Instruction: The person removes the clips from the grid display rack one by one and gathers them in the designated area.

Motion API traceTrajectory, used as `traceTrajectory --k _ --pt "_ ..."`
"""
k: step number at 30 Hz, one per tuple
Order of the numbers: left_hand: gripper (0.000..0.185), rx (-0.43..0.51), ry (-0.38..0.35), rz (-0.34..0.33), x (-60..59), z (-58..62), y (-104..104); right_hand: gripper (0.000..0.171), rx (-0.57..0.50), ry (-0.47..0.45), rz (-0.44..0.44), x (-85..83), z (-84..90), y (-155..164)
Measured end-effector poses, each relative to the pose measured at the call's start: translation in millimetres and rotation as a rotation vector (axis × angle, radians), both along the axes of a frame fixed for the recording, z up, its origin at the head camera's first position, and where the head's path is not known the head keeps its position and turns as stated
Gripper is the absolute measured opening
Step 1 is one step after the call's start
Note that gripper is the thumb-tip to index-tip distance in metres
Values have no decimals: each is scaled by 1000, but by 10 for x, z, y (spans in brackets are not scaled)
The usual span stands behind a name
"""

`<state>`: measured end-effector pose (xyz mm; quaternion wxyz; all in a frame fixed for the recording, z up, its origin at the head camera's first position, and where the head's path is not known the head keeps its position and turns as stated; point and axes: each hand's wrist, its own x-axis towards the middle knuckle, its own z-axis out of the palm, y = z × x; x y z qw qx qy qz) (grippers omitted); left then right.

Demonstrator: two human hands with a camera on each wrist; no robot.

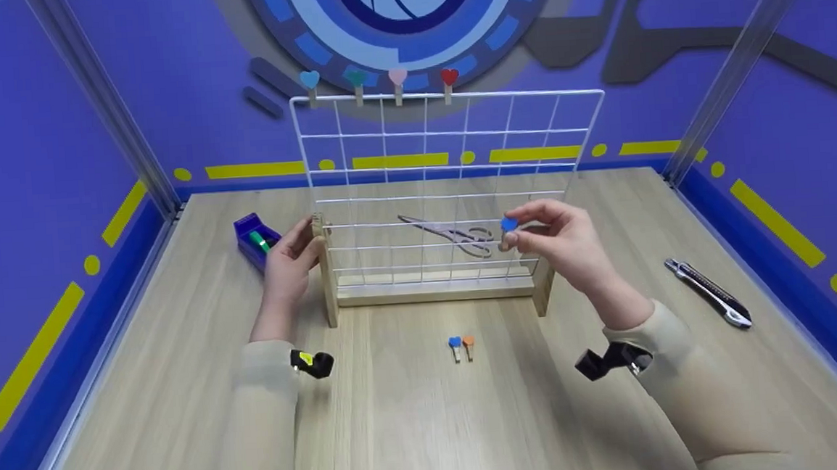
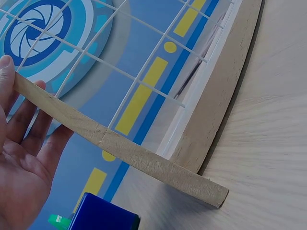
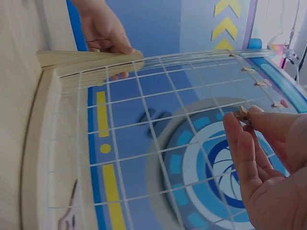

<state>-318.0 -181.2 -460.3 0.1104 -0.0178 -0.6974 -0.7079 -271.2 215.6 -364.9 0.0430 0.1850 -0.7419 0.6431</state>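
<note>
A pale wood-grain tabletop [image 1: 401, 425] fills the lower frame. Mid-frame, a white wire rack [image 1: 451, 167] stands on its wooden base [image 1: 436, 293], scissors [image 1: 455, 234] lying behind the bars; a dark blue box [image 1: 251, 257] sits left, a cutter [image 1: 710, 293] lies right. Below centre, a blue heart clip [image 1: 456, 344] lies beside an orange clip [image 1: 469, 344].

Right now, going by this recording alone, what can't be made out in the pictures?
Head view: the near part of the purple box, behind the left hand.
Head view: part of the blue clip, covered by the right hand.
Right wrist view: part of the scissors, cut off by the bottom edge.
Head view: any markings on the cutter, too small to read.
</note>
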Motion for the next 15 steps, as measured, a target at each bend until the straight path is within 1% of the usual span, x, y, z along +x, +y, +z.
traceTrajectory --k 4,9,15 --pt "53 -7 -11 0 1 -10 -4 31 57 -42 1 32 -160 38" --pt "52 -2 -15 0 1 -10 -8 29 86 -90 30 60 -375 61" --pt "54 0 -11 -10 -11 -10 -14 32 93 -197 91 97 -722 41"
